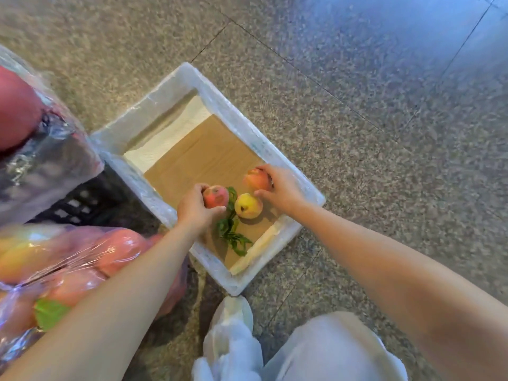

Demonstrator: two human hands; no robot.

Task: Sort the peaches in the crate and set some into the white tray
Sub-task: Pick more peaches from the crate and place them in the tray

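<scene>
On flat cardboard [203,158], three round peaches [248,206]

White tray [233,119] is showing rough foam, faintly glossy along the rim. Cardboard liner [203,152] is presenting matt brown; paper sheet [170,136], matt white. Clear plastic wrap [68,257] over the black plastic crate [79,202] is gleaming, creased. Stone floor [357,133] is showing speckled polish.

Floor [357,204]: polished stone slabs, speckled grey and beige. Long seam [286,61]: thin, dark, diagonal. Second seam [450,67]: slants toward the long seam's right end. Bluish light sheen [384,31]: beyond the long seam.
</scene>
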